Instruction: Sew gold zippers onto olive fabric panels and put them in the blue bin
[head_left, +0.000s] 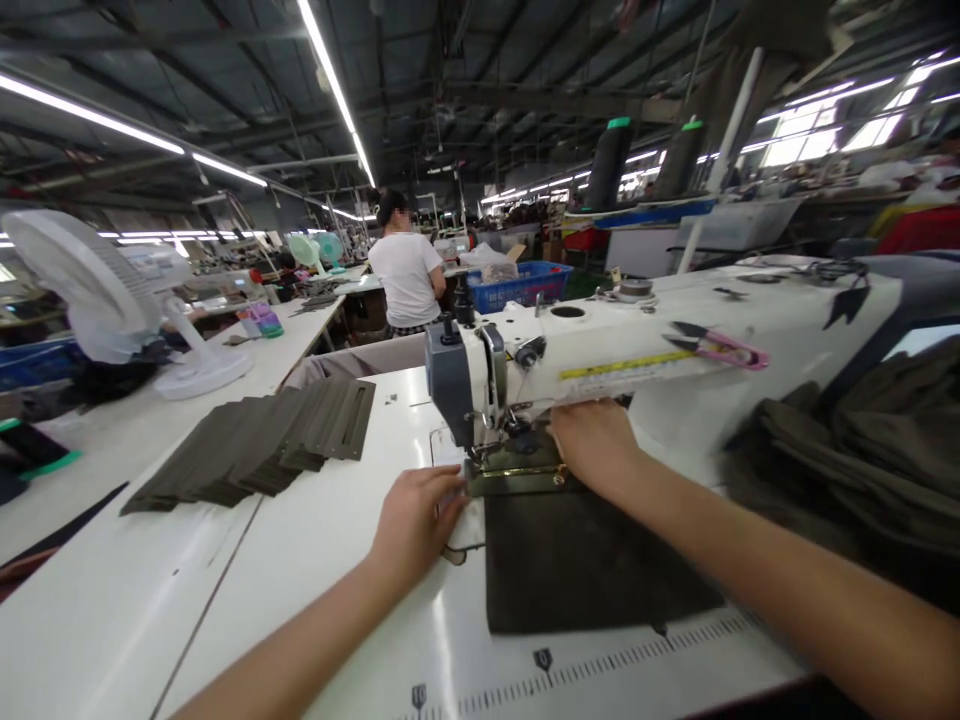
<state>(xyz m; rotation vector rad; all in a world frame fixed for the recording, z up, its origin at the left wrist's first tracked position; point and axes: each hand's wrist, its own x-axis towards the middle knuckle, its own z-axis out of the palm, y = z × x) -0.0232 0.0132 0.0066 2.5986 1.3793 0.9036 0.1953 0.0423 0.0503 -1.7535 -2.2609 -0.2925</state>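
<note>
A dark olive fabric panel (577, 570) lies under the head of a white sewing machine (480, 390), its lower part flat on the table. Across the panel's upper part runs a strip with a brass-coloured zipper (517, 472), close to the presser foot. My left hand (416, 518) is closed at the strip's left end, thumb and fingers at the cloth edge beside the needle. Under the machine arm, my right hand (596, 445) bends its fingers onto the cloth right of the needle; some fingertips are hidden.
Left of the machine lies a fanned stack of olive fabric pieces (262, 440). Pink-handled thread snips (720, 345) rest on the machine arm. Bunched dark cloth (862, 450) sits at right. A white fan (202, 370) and a person in a white shirt (405, 275) are beyond.
</note>
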